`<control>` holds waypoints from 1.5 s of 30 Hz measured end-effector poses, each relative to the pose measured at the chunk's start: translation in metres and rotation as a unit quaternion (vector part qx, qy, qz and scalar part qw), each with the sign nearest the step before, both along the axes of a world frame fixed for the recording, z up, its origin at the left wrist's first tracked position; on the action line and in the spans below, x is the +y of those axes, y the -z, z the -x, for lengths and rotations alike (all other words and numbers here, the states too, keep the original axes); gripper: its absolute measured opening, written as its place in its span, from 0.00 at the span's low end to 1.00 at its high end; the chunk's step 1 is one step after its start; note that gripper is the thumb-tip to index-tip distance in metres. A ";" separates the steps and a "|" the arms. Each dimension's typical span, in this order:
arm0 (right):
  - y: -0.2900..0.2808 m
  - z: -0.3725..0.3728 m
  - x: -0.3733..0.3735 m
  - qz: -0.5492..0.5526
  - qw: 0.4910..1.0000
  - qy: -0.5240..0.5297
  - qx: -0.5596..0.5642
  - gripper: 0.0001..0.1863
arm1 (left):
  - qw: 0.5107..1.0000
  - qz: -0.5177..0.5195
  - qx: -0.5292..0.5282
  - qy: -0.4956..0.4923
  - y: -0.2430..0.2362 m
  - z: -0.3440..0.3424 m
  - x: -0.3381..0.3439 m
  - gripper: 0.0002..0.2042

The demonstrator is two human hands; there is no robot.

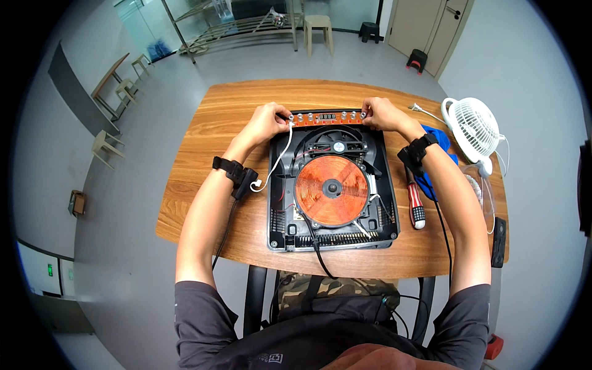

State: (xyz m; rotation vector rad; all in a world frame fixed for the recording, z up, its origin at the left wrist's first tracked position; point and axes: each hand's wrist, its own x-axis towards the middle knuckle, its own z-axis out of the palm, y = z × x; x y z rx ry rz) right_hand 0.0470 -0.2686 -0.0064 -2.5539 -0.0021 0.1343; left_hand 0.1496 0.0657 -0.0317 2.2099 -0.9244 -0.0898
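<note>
Two hands (268,123) pinch orange circuit board (314,121); fan label (339,147) unreadably small.

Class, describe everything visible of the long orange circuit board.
The long, narrow orange circuit board has a dark rectangular digit display near its middle, with small pale round buttons on both sides. It spans the far edge of the open black, plastic-looking housing; whether it rests there is unclear. The left hand and right hand pinch its ends; a thin white cable reaches its left end.
</note>
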 end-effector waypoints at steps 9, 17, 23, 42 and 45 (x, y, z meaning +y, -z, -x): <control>0.009 -0.004 -0.004 -0.048 0.998 0.031 -0.001 0.07 | 1.000 -0.024 0.011 -0.013 -0.006 0.004 -0.003 0.16; 0.009 -0.003 0.000 -0.080 0.995 0.058 -0.015 0.06 | 0.998 -0.033 0.053 0.028 -0.008 0.001 0.008 0.18; 0.013 -0.005 -0.003 -0.097 0.993 0.072 0.004 0.06 | 0.996 -0.008 0.091 0.018 -0.005 0.000 0.006 0.20; 0.010 -0.006 0.000 -0.083 0.995 0.055 0.015 0.06 | 0.994 0.064 0.088 0.006 0.006 -0.001 0.010 0.16; 0.014 -0.007 -0.005 -0.070 0.996 0.045 0.008 0.06 | 0.995 0.069 0.068 0.009 0.009 0.000 0.010 0.13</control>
